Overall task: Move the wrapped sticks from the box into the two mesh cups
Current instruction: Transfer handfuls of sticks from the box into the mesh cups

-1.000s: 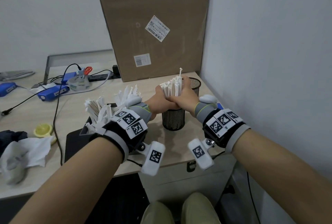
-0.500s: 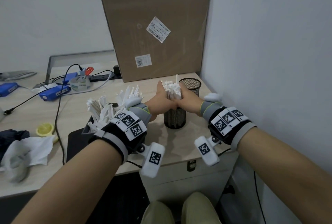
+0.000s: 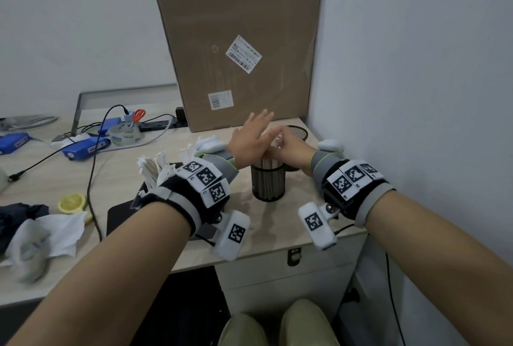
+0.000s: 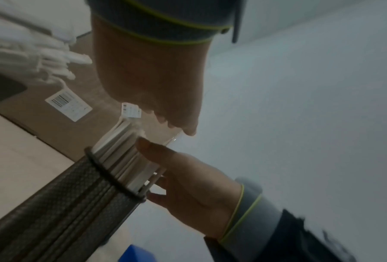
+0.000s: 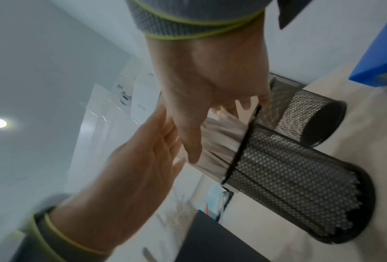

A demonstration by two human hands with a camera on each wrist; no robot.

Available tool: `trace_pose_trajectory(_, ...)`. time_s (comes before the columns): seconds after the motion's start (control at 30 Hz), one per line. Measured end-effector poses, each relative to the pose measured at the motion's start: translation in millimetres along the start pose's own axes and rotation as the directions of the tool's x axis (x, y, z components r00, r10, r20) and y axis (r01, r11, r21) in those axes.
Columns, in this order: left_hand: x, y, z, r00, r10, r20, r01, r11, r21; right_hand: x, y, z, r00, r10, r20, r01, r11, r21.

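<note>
Beyond both hands a tall cardboard box [image 3: 236,40] stands on the desk [image 3: 50,179] against the wall. Behind the left wrist, the black box [image 3: 144,193] holds the remaining wrapped sticks [image 3: 155,168], their white ends sticking up. Directly under the two hands stands the near mesh cup [image 3: 268,183], with a bundle of sticks [image 5: 219,141] upright inside and rising above its rim. Just past the right hand, touching or nearly touching the near cup, stands the second mesh cup [image 3: 298,133]. The left hand [image 3: 249,138] is spread wide and flat over the stick tops, gripping nothing. The right hand [image 3: 288,148] curls its fingers [image 5: 192,141] loosely against the bundle's tops; whether it actually pinches them cannot be told.
</note>
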State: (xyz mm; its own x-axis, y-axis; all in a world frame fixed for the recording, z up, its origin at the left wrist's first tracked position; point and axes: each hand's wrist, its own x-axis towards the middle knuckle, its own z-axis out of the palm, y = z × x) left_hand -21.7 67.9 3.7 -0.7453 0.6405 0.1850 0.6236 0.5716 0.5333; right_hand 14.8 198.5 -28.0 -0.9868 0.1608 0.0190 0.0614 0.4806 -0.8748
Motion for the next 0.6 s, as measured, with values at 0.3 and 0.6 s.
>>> trace_pose_trajectory(0.3,-54,-28,-77,0.908,-0.233,-0.347,0.207,0.972,-0.111,-29,-70,11,0.93,-0.262,-0.258,0.24,0.964,-0.112)
trace_pose_trajectory(0.6,-95,-60,-69,0.879,-0.473,0.058,0.461,0.875,0.146,-23,-51,89,0.992,0.055,0.11,-0.021,0.957,-0.29)
